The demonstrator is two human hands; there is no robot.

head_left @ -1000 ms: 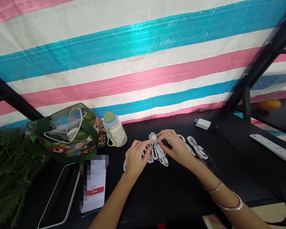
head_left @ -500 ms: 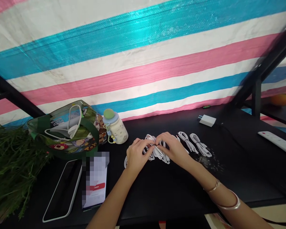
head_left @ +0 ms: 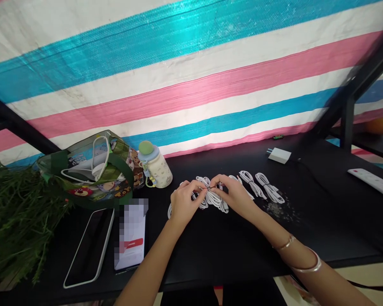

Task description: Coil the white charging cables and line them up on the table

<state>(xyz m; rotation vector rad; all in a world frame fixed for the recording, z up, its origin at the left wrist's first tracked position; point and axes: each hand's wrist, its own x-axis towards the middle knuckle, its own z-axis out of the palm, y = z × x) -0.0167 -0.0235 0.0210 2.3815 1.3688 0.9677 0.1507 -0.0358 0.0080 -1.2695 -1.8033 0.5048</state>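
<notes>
The person is working with both bare hands over a coil of white cable, which is lying on a black table. The left hand is resting on the left part of the coil, and its fingers are pinching the cable in a narrow grip. The right hand is coming from the other side, and its fingertips are also holding narrowly at the middle of the coil, very near the left fingers. Between them a dark tie is showing, but it is too small to tell its kind. Just right of the hands, two more white coils are lying side by side, with small crumbs beside them. Farther back is lying a white charger. Left of the hands, a bottle is standing beside a clear bag, and a phone is lying near a blurred paper. Green grass is lying at the left edge, a power strip is lying at the right edge, and a striped tarp is hanging behind the table.
</notes>
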